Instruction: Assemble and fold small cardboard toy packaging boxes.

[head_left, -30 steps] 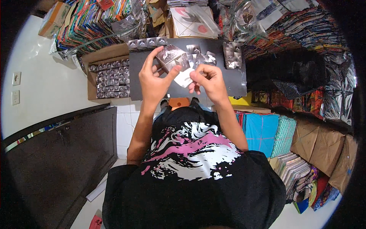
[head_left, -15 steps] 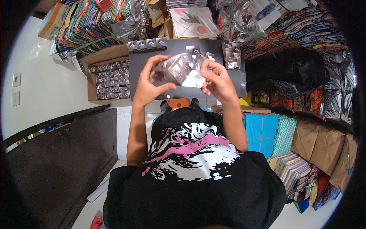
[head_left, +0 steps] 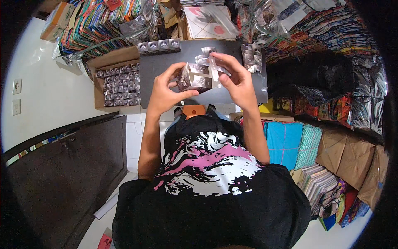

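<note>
Silver carton (head_left: pixel 198 77), half-folded, long axis lying left to right, is held above the dark table (head_left: pixel 166 89), left hand (head_left: pixel 166 91) clasping its left end, right hand (head_left: pixel 234 81) pinching its flap. Beyond, four finished silver boxes (head_left: pixel 159 45) stand in one row.

place: a small stockroom or packing corner of a shop
stock at 11 o'clock: stacks of colourful flat packets (head_left: pixel 89 25), piled high
stock at 2 o'clock: more bright stacks (head_left: pixel 331 29) and clear plastic bags (head_left: pixel 265 16)
packing: open cardboard carton (head_left: pixel 118 81) at 10 o'clock, filled with rows of small silver boxes (head_left: pixel 122 85)
work surface: dark table (head_left: pixel 161 74) at 12 o'clock, hemmed in by goods
right side: folded textiles (head_left: pixel 290 143), brown paper parcels (head_left: pixel 344 155) at 3 to 4 o'clock
floor: white tiles (head_left: pixel 137 137), dark door (head_left: pixel 66 166) at 8 o'clock
</note>
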A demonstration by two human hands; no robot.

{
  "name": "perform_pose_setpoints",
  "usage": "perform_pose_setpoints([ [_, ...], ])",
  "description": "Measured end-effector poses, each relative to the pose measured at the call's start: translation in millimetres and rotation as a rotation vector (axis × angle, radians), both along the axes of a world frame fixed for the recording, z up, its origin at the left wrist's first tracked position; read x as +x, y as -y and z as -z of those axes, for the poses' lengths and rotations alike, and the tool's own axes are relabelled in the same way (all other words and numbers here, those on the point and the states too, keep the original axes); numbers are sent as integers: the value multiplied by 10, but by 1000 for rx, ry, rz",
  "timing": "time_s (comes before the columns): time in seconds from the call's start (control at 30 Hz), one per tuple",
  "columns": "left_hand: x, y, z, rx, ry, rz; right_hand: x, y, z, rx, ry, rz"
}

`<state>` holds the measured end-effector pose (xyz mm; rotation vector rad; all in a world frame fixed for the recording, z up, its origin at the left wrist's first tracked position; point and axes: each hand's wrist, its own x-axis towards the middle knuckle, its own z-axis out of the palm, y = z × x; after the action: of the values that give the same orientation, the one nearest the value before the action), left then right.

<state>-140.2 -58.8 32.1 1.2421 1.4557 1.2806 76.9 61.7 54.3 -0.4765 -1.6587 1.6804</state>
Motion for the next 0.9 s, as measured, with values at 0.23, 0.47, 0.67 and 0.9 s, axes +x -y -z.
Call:
perform_pose_setpoints([
  [0.23,88,-26,-66,92,-37,-92,-65,40,-173,200,137,49],
  [0.47,80,-24,-141,99,-291,-81,-94,3,-221,397,250,16],
  [0.67,90,-40,-117,122,-261,-79,-92,-12,-254,323,239,-8],
  [0.9,67,-51,-125,122,-244,-46,-92,-35,-241,251,283,-66],
])
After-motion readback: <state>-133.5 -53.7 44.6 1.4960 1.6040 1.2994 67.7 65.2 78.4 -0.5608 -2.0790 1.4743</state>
